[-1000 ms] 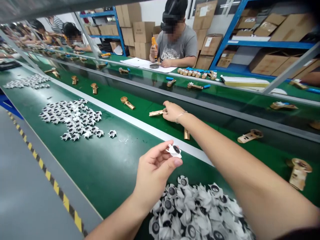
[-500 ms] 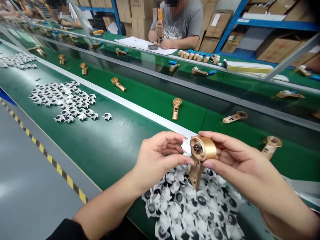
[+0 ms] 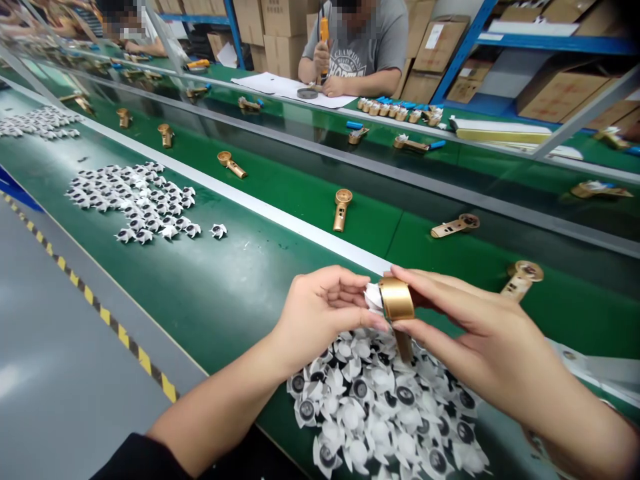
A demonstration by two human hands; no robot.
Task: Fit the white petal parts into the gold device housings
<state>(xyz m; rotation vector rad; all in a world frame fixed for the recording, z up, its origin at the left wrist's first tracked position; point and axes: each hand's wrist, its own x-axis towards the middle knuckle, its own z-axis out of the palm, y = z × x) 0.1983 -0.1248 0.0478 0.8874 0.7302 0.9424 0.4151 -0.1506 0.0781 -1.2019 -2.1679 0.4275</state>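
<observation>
My left hand (image 3: 330,300) pinches a white fan blade wheel (image 3: 372,297) between thumb and fingers. Against that wheel sits the round head of a gold handheld fan housing (image 3: 399,298), gripped from the right by the thumb and fingers of my right hand (image 3: 450,313). The ring's outer side faces me and its handle points down, so the opening is turned toward the wheel; how far the wheel is inside, I cannot tell. Below both hands lies a heap of white fan blade wheels (image 3: 355,413) with dark centres.
Gold fan housings (image 3: 341,210) lie spaced out on the green conveyor belt (image 3: 290,187) beyond a white strip. More blade wheels (image 3: 145,200) are spread at the left. Across the line, a person (image 3: 355,60) holds an orange tool (image 3: 325,43). Metal rails (image 3: 280,143) run between us.
My right hand has turned the fan housing so its open face points left, toward the blade wheel, and brought the two together. Housings on the belt have shifted slightly left.
</observation>
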